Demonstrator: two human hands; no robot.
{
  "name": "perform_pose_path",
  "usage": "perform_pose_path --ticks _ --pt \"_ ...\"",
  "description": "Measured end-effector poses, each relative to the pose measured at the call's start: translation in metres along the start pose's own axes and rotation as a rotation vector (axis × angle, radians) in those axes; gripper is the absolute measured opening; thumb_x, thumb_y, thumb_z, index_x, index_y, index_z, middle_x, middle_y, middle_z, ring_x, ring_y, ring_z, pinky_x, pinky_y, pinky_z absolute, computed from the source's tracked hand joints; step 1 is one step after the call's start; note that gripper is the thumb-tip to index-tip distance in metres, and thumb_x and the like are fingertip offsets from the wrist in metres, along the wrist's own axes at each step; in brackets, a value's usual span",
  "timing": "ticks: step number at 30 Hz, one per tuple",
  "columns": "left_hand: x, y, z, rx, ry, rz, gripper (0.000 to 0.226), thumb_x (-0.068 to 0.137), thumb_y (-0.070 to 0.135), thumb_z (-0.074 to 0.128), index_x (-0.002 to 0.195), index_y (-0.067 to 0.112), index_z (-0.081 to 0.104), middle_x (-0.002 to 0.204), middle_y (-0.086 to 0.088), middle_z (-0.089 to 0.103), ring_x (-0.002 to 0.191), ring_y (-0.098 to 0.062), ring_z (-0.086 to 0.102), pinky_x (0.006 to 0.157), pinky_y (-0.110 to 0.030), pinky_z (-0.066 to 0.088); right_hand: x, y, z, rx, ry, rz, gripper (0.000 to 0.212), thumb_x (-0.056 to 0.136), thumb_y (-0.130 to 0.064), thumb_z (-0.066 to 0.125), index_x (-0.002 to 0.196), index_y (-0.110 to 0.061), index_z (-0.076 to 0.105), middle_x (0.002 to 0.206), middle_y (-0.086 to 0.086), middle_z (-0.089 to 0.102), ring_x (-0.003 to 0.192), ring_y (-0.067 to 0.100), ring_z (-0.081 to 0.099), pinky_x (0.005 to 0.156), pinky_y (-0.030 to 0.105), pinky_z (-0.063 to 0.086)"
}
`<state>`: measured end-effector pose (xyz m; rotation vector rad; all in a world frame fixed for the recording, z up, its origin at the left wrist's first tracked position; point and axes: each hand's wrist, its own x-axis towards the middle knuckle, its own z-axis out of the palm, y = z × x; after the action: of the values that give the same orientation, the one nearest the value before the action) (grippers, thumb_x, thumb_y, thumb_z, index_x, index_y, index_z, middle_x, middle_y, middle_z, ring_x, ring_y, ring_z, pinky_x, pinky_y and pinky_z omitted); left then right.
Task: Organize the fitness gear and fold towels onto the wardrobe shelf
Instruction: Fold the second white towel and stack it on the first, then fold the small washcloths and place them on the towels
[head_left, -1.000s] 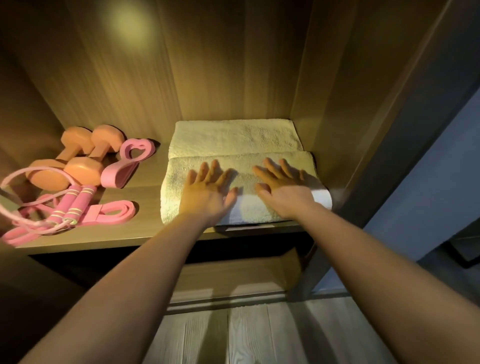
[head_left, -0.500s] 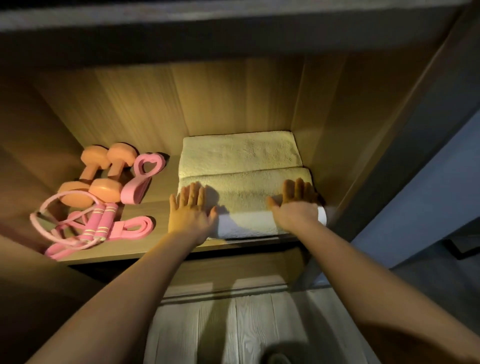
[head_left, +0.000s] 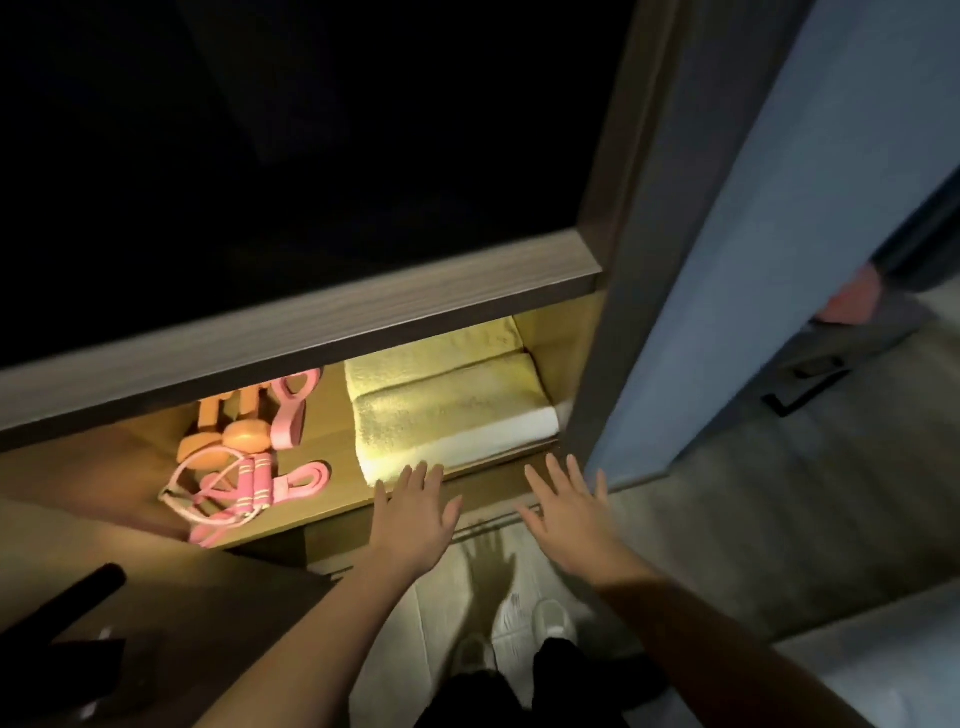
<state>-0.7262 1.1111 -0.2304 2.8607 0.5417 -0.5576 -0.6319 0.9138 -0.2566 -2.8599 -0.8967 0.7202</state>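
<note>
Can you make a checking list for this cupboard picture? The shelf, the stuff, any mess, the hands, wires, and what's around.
Surface: wooden shelf, lit warmly.
Job's things: two folded towels at right; orange dumbbells, pink jump rope, pink bands at left.
Clutter: dark object at lower left, too dim to identify.
Hands: left hand and right hand open, fingers spread, holding nothing.
Cables: nothing seen.
Surroundings: pale floor, white shoes below, blue wall at right.
</note>
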Motion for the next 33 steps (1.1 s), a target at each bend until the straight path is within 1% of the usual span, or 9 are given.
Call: perform_pose_path --ticks 6,11,13,15,16,18,20,26,33 --pt "-0.007 0.064 -0.007 0.049 0.006 0.295 0.066 0.097 0.057 0.023 0.153 0.024 0.017 0.161 -0.002 0.017 0.149 -0.020 0.011 0.119 -0.044 0.012 -0.054 0.058 0.012 0.086 0.053 0.125 0.063 0.096 -0.056 0.025 0.154 -0.033 0.014 0.163 0.001 0.007 0.150 0.025 0.001 0.117 0.051 0.000" --pt "0.020 0.147 -0.013 0.047 -0.007 0.439 0.063 0.099 0.054 0.026 0.153 0.024 0.016 0.162 -0.001 0.016 0.149 -0.019 0.010 0.120 -0.043 0.013 -0.063 0.126 -0.004 0.118 0.128 0.233 0.063 0.097 -0.053 0.031 0.154 -0.030 0.020 0.162 0.002 0.013 0.150 0.023 0.006 0.117 0.051 -0.002" --pt "0.038 0.186 -0.014 0.051 -0.012 0.473 0.062 0.100 0.053 0.028 0.153 0.023 0.019 0.161 -0.001 0.018 0.149 -0.019 0.012 0.120 -0.043 0.014 -0.068 0.158 -0.016 0.100 0.230 0.230 0.059 0.095 -0.050 0.042 0.148 -0.024 0.039 0.156 0.008 0.032 0.146 0.029 0.024 0.116 0.056 0.012" --pt "0.056 0.229 -0.015 0.058 -0.007 0.506 0.059 0.100 0.051 0.031 0.150 0.021 0.025 0.158 -0.002 0.024 0.147 -0.019 0.017 0.118 -0.041 0.018 -0.075 0.197 -0.027 0.029 0.330 0.199 0.053 0.091 -0.046 0.054 0.133 -0.016 0.059 0.139 0.014 0.054 0.132 0.035 0.047 0.105 0.061 0.033" --pt "0.063 0.251 -0.015 0.070 -0.004 0.529 0.057 0.099 0.050 0.032 0.149 0.021 0.028 0.156 -0.002 0.028 0.146 -0.019 0.020 0.117 -0.040 0.021 -0.078 0.220 -0.033 0.028 0.330 0.191 0.053 0.091 -0.045 0.056 0.134 -0.015 0.058 0.140 0.015 0.054 0.133 0.036 0.046 0.104 0.061 0.033" --pt "0.074 0.295 -0.015 0.088 -0.013 0.572 0.056 0.099 0.048 0.033 0.148 0.021 0.028 0.153 -0.002 0.031 0.143 -0.020 0.024 0.113 -0.036 0.024 -0.086 0.266 -0.046 0.043 0.223 0.226 0.059 0.098 -0.048 0.041 0.150 -0.020 0.033 0.157 0.011 0.028 0.147 0.031 0.021 0.115 0.057 0.015" --pt "0.081 0.338 -0.015 0.069 -0.031 0.584 0.056 0.100 0.046 0.034 0.149 0.021 0.027 0.155 -0.001 0.029 0.143 -0.019 0.024 0.113 -0.034 0.024 -0.091 0.314 -0.056 0.048 0.162 0.262 0.061 0.100 -0.051 0.026 0.155 -0.025 0.014 0.163 0.005 0.009 0.150 0.026 0.003 0.118 0.053 0.003" --pt "0.110 0.449 -0.022 -0.069 -0.088 0.555 0.057 0.101 0.042 0.038 0.152 0.019 0.025 0.158 -0.002 0.025 0.145 -0.019 0.022 0.116 -0.034 0.022 -0.100 0.430 -0.099 0.035 0.118 0.326 0.061 0.100 -0.050 0.028 0.154 -0.027 0.012 0.163 0.007 0.004 0.150 0.028 -0.003 0.117 0.054 0.000" --pt "0.188 0.553 -0.042 -0.063 -0.113 0.568 0.058 0.101 0.040 0.041 0.152 0.016 0.026 0.158 -0.006 0.025 0.145 -0.022 0.023 0.115 -0.039 0.026 -0.069 0.522 -0.136 0.073 0.079 0.383 0.061 0.103 -0.044 0.030 0.155 -0.024 0.007 0.163 0.008 -0.001 0.149 0.030 -0.005 0.119 0.055 0.004"
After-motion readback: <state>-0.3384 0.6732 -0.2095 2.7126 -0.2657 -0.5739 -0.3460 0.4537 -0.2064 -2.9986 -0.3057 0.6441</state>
